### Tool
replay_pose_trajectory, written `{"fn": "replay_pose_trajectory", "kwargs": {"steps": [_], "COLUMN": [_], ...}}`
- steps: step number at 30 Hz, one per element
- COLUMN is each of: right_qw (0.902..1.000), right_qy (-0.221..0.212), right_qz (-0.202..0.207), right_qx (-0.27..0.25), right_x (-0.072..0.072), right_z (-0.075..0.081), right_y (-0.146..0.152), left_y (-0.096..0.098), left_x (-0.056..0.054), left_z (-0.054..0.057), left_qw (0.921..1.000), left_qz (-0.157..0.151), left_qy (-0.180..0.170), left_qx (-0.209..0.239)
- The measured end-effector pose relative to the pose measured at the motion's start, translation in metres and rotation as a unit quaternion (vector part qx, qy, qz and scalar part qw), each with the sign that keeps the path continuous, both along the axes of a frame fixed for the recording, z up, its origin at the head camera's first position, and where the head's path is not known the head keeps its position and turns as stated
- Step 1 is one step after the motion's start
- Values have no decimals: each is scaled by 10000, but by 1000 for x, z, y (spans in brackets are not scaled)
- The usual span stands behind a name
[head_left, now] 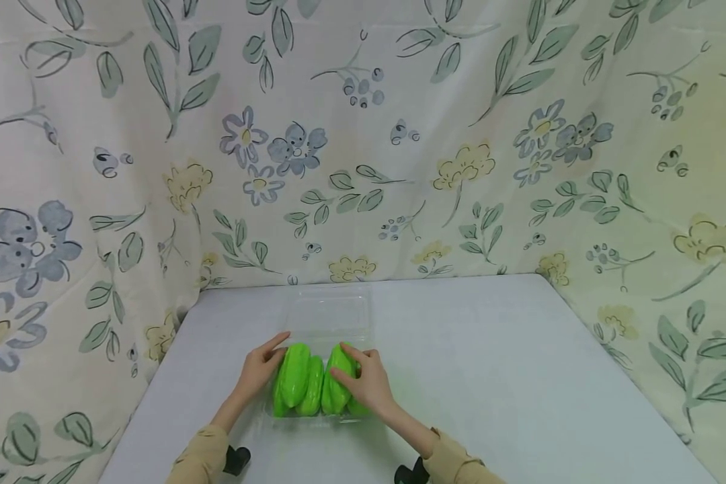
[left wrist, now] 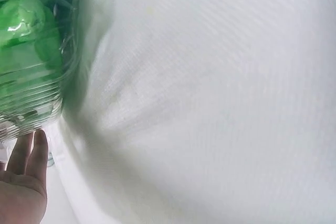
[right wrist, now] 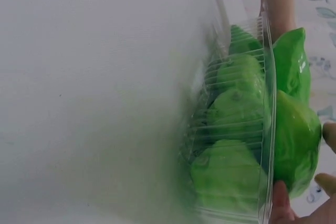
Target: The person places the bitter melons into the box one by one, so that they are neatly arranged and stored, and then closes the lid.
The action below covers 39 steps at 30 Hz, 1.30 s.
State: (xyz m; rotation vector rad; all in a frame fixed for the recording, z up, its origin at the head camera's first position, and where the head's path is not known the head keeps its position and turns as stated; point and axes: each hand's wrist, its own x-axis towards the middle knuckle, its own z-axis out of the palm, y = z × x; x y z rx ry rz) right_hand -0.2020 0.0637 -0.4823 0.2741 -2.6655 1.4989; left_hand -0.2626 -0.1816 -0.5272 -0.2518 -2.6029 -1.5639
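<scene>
In the head view, a clear plastic clamshell box [head_left: 329, 314] lies with its lid folded back. Several glossy, bright green, long ribbed vegetables [head_left: 294, 375] fill its tray, some rising above the rim; their exact kind is unclear. My right hand [head_left: 370, 382] grips one green vegetable [right wrist: 296, 142] on the right, thumb on one side and fingers on the other. At the box's left side is my left hand [head_left: 260, 366], fingers extended. Two of its fairly straight fingers [left wrist: 37, 156] touch the ribbed tray wall [left wrist: 31, 106] in the left wrist view.
The white-covered table [head_left: 490, 376] spreads to both sides of the box. Behind it hangs a floral curtain [head_left: 363, 148], which also runs down the left and right sides. Black wrist devices [head_left: 237, 460] sit by both sleeves.
</scene>
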Motion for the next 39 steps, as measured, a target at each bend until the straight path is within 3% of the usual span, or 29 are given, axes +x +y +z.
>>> {"fn": "replay_pose_trajectory", "kwargs": {"steps": [6,17,25,29,33,36,39], "right_qw": [9998,9990,9932,9889,9821,9712,9519], "right_qy": [-9,324,791,512,-291,-1101,-1809], "right_qz": [71,25,-565,-1113,-1402,-1237,-778], "right_qx": [-166,-298,-648,-844,-1223,-1712,-2347], "right_x": [0,0,-17,-33,-49,-59,-65], "right_z": [-4,-4,-3,-3,-3,-3,-3], "right_y": [4,10,23,30,39,45,49], "left_y": [-6,-13,-21,-27,-36,-40,-43], "left_x": [0,2,-6,-14,-26,-34,-39], "left_z": [4,8,15,24,34,41,45], "left_qw": [9968,9956,9943,9918,9916,9904,9834], "left_qz": [-367,-385,-205,109,285,141,-196], "left_qy": [-403,-559,-494,-485,-726,-1147,-1747], "left_qx": [578,643,919,1177,1029,764,445]}}
